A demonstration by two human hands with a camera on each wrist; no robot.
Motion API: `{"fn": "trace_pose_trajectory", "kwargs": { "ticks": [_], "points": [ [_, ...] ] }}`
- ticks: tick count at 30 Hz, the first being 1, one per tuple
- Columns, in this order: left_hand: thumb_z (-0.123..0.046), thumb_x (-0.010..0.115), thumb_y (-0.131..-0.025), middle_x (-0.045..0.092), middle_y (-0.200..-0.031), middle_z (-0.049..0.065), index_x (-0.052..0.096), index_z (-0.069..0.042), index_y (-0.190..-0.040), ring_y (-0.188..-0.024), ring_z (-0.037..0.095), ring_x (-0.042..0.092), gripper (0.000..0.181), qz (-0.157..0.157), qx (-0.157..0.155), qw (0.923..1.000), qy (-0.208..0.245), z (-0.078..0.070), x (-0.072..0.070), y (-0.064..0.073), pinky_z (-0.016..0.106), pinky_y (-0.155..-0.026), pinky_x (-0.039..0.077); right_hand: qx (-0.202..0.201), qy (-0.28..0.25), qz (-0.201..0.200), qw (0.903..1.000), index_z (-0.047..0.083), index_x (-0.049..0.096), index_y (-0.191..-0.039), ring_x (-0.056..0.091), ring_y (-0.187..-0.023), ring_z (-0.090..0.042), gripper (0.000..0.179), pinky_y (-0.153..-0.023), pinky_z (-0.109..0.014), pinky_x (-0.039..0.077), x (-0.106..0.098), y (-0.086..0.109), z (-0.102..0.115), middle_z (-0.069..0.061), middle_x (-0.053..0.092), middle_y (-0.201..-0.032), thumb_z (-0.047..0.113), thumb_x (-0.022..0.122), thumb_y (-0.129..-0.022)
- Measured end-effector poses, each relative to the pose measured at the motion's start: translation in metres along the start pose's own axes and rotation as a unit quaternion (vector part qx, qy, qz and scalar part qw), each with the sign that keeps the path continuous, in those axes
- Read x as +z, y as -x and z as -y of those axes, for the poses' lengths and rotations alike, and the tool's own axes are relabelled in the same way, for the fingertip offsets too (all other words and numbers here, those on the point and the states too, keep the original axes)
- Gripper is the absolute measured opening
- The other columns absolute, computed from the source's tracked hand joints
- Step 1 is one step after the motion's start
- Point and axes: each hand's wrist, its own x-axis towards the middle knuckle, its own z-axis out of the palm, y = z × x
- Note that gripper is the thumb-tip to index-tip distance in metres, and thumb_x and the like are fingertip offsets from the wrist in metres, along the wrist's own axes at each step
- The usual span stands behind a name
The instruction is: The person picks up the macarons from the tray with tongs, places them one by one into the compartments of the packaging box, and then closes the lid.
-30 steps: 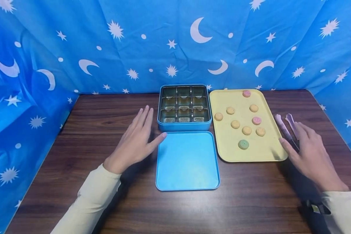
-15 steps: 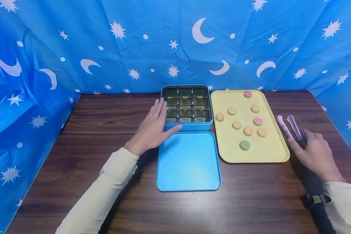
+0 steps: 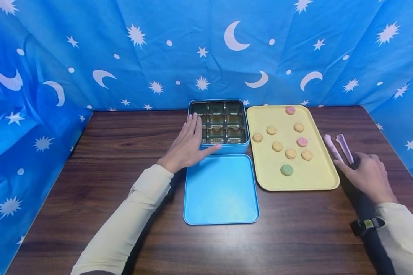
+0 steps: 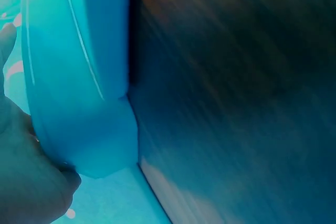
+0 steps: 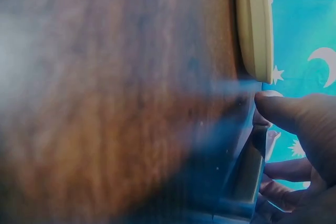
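The left hand at the tin, the right hand by the tongs

The left hand lies at the tin's eight o'clock. Its fingers are straight and reach over the side, so its grip is loose and holds nothing. A hard push from it could make the tin slide and bump the tray, because they sit side by side.

The blue lid lies flat at the tin's six o'clock. The left thumb is near it and could knock it.

Just past the tin's three o'clock, the yellow tray carries nine small round cookies: six tan, two pink, one green. The pink cookie at the tray's twelve o'clock is right by the rim, so a bump could tip it off.

The tongs lie on the worktop at the tray's three o'clock, tips pointing to eleven. They are so close that a sideways swing could hit the tray. The right hand is at their four o'clock, thumb on one side, fingers on the other. I cannot tell if its grip pinches them. A weak pinch could let them slip.
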Motion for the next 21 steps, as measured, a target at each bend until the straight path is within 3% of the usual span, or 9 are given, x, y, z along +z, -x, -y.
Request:
{"fn": "trace_pose_trajectory", "kwargs": {
  "ticks": [4, 6, 15, 21],
  "points": [
    [-0.082, 0.044, -0.089, -0.010, -0.168, 0.018, -0.001, 0.002, -0.160, -0.155, 0.029, -0.013, 0.119, 0.008, -0.010, 0.9999, -0.001, 0.0038, 0.0011, -0.0019, 0.042, -0.124, 0.001, 0.005, -0.003, 0.001, 1.0000, -0.013, 0.062, -0.095, 0.048, -0.074, -0.036, 0.056, -0.058, -0.040, 0.035, 0.0004, -0.0038, -0.0007, -0.020, 0.056, -0.074, 0.042, 0.071, -0.093],
    [-0.082, 0.044, -0.088, -0.012, -0.168, 0.017, -0.002, 0.001, -0.160, -0.154, 0.028, -0.015, 0.120, 0.011, -0.016, 0.9998, -0.001, 0.0052, 0.0006, -0.0022, 0.043, -0.124, 0.001, 0.012, -0.003, 0.004, 0.9999, -0.013, 0.062, -0.093, 0.049, -0.069, -0.034, 0.056, -0.055, -0.037, 0.035, 0.0004, -0.0058, -0.0015, -0.019, 0.056, -0.071, 0.042, 0.072, -0.093],
    [-0.084, 0.048, -0.085, -0.022, -0.166, 0.014, -0.010, -0.001, -0.160, -0.152, 0.028, -0.020, 0.126, 0.030, -0.042, 0.9983, 0.029, 0.0067, -0.0025, -0.0030, 0.045, -0.123, 0.002, 0.031, -0.008, 0.007, 0.9995, -0.020, 0.058, -0.113, 0.052, -0.073, -0.037, 0.057, -0.053, -0.036, 0.037, 0.0004, -0.0076, -0.0007, -0.028, 0.060, -0.085, 0.033, 0.068, -0.096],
    [-0.085, 0.048, -0.084, -0.028, -0.164, 0.010, -0.012, -0.003, -0.160, -0.152, 0.027, -0.022, 0.127, 0.040, -0.053, 0.9973, 0.032, 0.0076, -0.0058, -0.0011, 0.048, -0.123, 0.004, 0.031, -0.008, 0.003, 0.9995, -0.018, 0.059, -0.111, 0.053, -0.070, -0.036, 0.052, -0.053, -0.036, 0.036, -0.0015, -0.0058, -0.0002, -0.025, 0.060, -0.081, 0.032, 0.066, -0.097]
  ]
}}
